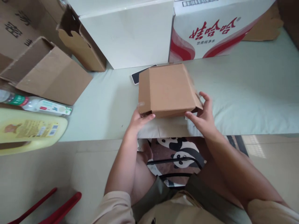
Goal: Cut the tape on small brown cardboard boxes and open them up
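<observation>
Head view: I see the flat brown cardboard mailer box (166, 89) lying at the near edge of the pale green table (245, 93). My left hand (140, 119) pinches its near left corner, thumb on top; my right hand (202, 116) grips the near right corner flap. A black phone (137, 76) peeks out behind the box.

A phone (136, 76), big cartons (126, 34), a bottle (35, 105) lie around.

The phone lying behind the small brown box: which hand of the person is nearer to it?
Left. The left hand grips the small brown box's near left corner, on the same side as the phone. The right hand holds the near right corner, farther away.
</observation>
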Available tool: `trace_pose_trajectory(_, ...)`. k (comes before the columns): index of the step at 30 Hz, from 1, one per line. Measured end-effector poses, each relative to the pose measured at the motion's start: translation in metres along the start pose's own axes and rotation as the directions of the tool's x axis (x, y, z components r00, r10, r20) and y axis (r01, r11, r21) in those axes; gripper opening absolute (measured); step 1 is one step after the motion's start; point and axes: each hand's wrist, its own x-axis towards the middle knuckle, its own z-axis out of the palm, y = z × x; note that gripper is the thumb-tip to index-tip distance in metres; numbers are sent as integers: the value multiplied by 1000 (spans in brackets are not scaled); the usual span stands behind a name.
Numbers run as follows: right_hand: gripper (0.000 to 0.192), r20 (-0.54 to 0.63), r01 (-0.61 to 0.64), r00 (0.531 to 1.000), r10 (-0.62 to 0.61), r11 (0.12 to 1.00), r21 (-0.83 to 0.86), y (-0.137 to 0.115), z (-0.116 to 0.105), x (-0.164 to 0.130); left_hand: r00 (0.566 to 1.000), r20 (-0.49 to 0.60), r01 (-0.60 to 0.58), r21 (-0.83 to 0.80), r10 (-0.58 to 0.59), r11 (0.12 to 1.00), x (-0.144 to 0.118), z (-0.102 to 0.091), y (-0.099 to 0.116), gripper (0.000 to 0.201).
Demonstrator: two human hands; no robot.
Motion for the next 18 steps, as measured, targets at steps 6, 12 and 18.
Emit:
trace_pose_trajectory(6,89,-207,-11,977,45,987,163,0,14,-3,972,-219,-69,79,85,995,-3,7,7,66)
trace_pose_trajectory(12,59,-223,89,974,-42,975,205,-14,12,-6,963,-249,-88,89,108,992,-7,3,8,61)
trace_pose_trajectory(18,30,-330,185,934,-136,975,123,-20,3,-8,974,-208,-44,223,92,974,-12,-1,15,52)
